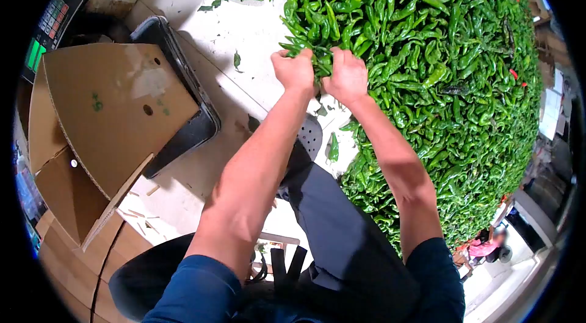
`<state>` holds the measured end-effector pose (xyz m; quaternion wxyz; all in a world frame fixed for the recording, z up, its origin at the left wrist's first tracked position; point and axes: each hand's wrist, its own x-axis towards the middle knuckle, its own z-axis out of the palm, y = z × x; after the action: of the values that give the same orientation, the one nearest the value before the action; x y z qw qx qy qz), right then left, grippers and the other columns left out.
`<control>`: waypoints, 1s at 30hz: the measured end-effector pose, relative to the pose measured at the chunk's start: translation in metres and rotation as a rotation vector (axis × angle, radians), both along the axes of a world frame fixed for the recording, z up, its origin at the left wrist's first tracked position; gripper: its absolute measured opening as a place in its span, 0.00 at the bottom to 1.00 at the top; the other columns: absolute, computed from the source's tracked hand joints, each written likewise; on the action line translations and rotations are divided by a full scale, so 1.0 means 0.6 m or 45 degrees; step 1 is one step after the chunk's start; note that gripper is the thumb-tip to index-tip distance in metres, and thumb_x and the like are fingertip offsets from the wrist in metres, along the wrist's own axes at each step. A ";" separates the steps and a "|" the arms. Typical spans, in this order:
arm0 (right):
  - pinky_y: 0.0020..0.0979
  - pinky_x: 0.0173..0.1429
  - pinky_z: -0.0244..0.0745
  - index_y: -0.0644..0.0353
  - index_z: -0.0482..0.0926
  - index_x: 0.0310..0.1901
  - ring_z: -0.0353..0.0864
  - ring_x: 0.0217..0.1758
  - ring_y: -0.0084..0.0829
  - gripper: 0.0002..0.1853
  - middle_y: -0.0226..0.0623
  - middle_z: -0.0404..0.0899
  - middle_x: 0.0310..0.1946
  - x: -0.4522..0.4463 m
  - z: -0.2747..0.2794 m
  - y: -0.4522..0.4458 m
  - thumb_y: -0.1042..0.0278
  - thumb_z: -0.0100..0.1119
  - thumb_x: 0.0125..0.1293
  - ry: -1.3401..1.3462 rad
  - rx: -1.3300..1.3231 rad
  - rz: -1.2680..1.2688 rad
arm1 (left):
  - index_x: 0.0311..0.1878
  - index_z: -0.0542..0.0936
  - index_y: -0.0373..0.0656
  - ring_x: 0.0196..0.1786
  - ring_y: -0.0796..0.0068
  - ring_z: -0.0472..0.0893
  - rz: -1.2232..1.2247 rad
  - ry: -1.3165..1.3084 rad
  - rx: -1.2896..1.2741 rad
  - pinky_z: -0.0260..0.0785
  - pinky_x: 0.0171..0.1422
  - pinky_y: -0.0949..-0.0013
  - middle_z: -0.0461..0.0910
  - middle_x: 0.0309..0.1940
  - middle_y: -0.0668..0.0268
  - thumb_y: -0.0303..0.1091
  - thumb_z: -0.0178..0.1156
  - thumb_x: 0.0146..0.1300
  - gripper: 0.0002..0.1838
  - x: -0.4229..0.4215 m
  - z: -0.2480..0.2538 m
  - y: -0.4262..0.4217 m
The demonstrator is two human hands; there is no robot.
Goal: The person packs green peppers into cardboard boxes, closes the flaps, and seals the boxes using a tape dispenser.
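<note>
A large heap of green peppers (439, 79) covers the floor from the top centre to the right. At its left edge my left hand (294, 70) is closed around some green peppers (293, 46), whose tips stick out to the left. Close beside it, my right hand (347, 74) has its fingers curled at the peppers between the two hands; what it grips, if anything, is hidden. A single green pepper (333, 147) lies on the pale floor below my hands.
An open cardboard box (116, 103) stands at the left, over a black plastic crate (210, 117). Behind it is a scale with a keypad (54, 15). A grey clog (311, 135) shows below my hands. Far off at lower right is a person in pink (483, 248).
</note>
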<state>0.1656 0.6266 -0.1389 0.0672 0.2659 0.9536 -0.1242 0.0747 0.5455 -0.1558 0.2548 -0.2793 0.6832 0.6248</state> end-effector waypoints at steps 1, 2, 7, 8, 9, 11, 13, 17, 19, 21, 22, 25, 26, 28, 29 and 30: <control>0.47 0.57 0.79 0.61 0.72 0.61 0.82 0.54 0.48 0.36 0.48 0.80 0.47 -0.009 0.009 0.006 0.62 0.75 0.48 0.015 -0.049 -0.096 | 0.56 0.69 0.34 0.51 0.55 0.82 0.125 -0.021 0.129 0.73 0.61 0.59 0.81 0.49 0.52 0.27 0.72 0.53 0.29 -0.014 0.006 0.006; 0.46 0.55 0.83 0.61 0.72 0.61 0.83 0.54 0.52 0.37 0.49 0.79 0.50 -0.017 0.015 0.011 0.62 0.75 0.48 0.077 -0.070 -0.165 | 0.69 0.62 0.35 0.51 0.56 0.81 0.206 -0.078 0.223 0.73 0.62 0.60 0.78 0.57 0.52 0.25 0.72 0.53 0.41 -0.026 0.013 0.012; 0.49 0.68 0.76 0.62 0.69 0.67 0.72 0.69 0.53 0.40 0.50 0.66 0.69 -0.069 0.073 0.055 0.66 0.70 0.49 0.124 -0.033 -0.061 | 0.85 0.45 0.51 0.64 0.56 0.75 0.127 -0.209 0.522 0.74 0.63 0.51 0.66 0.73 0.53 0.21 0.68 0.54 0.58 -0.090 0.019 0.020; 0.48 0.69 0.75 0.61 0.66 0.70 0.70 0.71 0.53 0.43 0.52 0.63 0.71 -0.079 0.079 0.061 0.65 0.70 0.50 0.113 -0.028 -0.098 | 0.85 0.46 0.52 0.66 0.55 0.74 0.103 -0.239 0.627 0.74 0.63 0.50 0.65 0.74 0.53 0.21 0.67 0.55 0.58 -0.100 0.039 0.019; 0.48 0.71 0.74 0.60 0.63 0.73 0.68 0.74 0.52 0.46 0.53 0.61 0.73 -0.093 0.090 0.066 0.65 0.70 0.50 0.103 -0.021 -0.133 | 0.85 0.46 0.54 0.69 0.54 0.72 0.079 -0.267 0.734 0.74 0.63 0.49 0.65 0.74 0.53 0.21 0.67 0.56 0.57 -0.110 0.054 0.020; 0.48 0.68 0.76 0.57 0.48 0.80 0.72 0.72 0.56 0.58 0.57 0.52 0.79 -0.113 0.097 0.091 0.63 0.71 0.49 0.042 -0.017 -0.109 | 0.85 0.45 0.56 0.71 0.53 0.71 -0.060 -0.276 0.778 0.74 0.64 0.48 0.62 0.77 0.52 0.25 0.65 0.60 0.55 -0.129 0.051 0.028; 0.48 0.66 0.79 0.56 0.41 0.83 0.75 0.69 0.57 0.63 0.58 0.48 0.81 -0.140 0.107 0.114 0.62 0.72 0.48 -0.048 -0.045 -0.138 | 0.85 0.44 0.55 0.71 0.54 0.72 -0.109 -0.285 0.847 0.74 0.65 0.48 0.61 0.78 0.52 0.28 0.65 0.62 0.54 -0.146 0.024 0.045; 0.46 0.63 0.81 0.49 0.33 0.84 0.81 0.62 0.60 0.68 0.64 0.45 0.81 -0.193 0.113 0.148 0.58 0.73 0.46 -0.306 -0.083 -0.086 | 0.80 0.58 0.55 0.70 0.55 0.74 -0.108 -0.307 0.907 0.74 0.66 0.44 0.69 0.73 0.58 0.44 0.63 0.72 0.38 -0.167 0.010 0.066; 0.45 0.66 0.79 0.48 0.32 0.84 0.81 0.62 0.60 0.70 0.67 0.45 0.81 -0.218 0.119 0.160 0.56 0.74 0.45 -0.412 -0.143 -0.030 | 0.80 0.56 0.52 0.68 0.57 0.76 -0.213 -0.274 0.940 0.75 0.66 0.47 0.69 0.73 0.58 0.56 0.59 0.74 0.39 -0.180 -0.005 0.071; 0.45 0.69 0.77 0.48 0.32 0.84 0.80 0.64 0.61 0.71 0.68 0.45 0.80 -0.235 0.113 0.171 0.55 0.75 0.45 -0.472 -0.170 0.032 | 0.83 0.49 0.45 0.69 0.56 0.76 -0.234 -0.328 1.038 0.76 0.67 0.48 0.65 0.76 0.55 0.58 0.58 0.74 0.46 -0.197 -0.012 0.068; 0.45 0.73 0.73 0.47 0.33 0.84 0.75 0.69 0.61 0.71 0.69 0.45 0.80 -0.243 0.110 0.178 0.53 0.76 0.45 -0.440 -0.212 0.026 | 0.79 0.59 0.44 0.64 0.55 0.80 -0.297 -0.421 1.178 0.77 0.65 0.47 0.72 0.71 0.56 0.64 0.53 0.75 0.41 -0.214 -0.010 0.068; 0.46 0.77 0.68 0.39 0.38 0.84 0.66 0.76 0.62 0.68 0.67 0.45 0.81 -0.255 0.095 0.188 0.55 0.75 0.46 -0.295 -0.269 0.110 | 0.70 0.73 0.47 0.56 0.55 0.84 -0.237 -0.598 1.019 0.79 0.60 0.44 0.82 0.60 0.58 0.66 0.52 0.75 0.35 -0.226 0.001 0.072; 0.47 0.78 0.66 0.36 0.40 0.84 0.65 0.77 0.63 0.66 0.67 0.45 0.81 -0.253 0.087 0.184 0.55 0.75 0.46 -0.334 -0.251 0.089 | 0.70 0.73 0.48 0.56 0.55 0.84 -0.218 -0.596 1.034 0.79 0.59 0.43 0.82 0.59 0.59 0.65 0.52 0.75 0.34 -0.225 -0.013 0.078; 0.55 0.78 0.65 0.27 0.44 0.82 0.61 0.74 0.78 0.61 0.58 0.44 0.83 -0.245 0.080 0.175 0.53 0.74 0.50 -0.342 -0.237 0.079 | 0.69 0.73 0.49 0.54 0.57 0.85 -0.154 -0.588 0.991 0.79 0.56 0.44 0.83 0.56 0.60 0.59 0.52 0.77 0.29 -0.213 -0.036 0.094; 0.56 0.78 0.65 0.29 0.49 0.82 0.59 0.76 0.76 0.58 0.56 0.47 0.82 -0.236 0.075 0.178 0.53 0.74 0.50 -0.286 -0.301 0.055 | 0.68 0.74 0.49 0.53 0.60 0.85 -0.171 -0.607 1.042 0.80 0.54 0.45 0.84 0.55 0.61 0.53 0.52 0.79 0.24 -0.207 -0.040 0.092; 0.55 0.78 0.65 0.30 0.52 0.81 0.58 0.76 0.74 0.56 0.55 0.50 0.81 -0.228 0.070 0.174 0.55 0.73 0.49 -0.251 -0.333 0.022 | 0.67 0.74 0.48 0.52 0.61 0.85 -0.158 -0.596 1.069 0.81 0.54 0.47 0.84 0.54 0.61 0.51 0.51 0.79 0.23 -0.194 -0.037 0.087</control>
<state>0.0287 0.7310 -0.0971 0.1956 0.2576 0.9203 -0.2200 -0.0420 0.5975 -0.1779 0.5292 -0.2441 0.3119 0.7504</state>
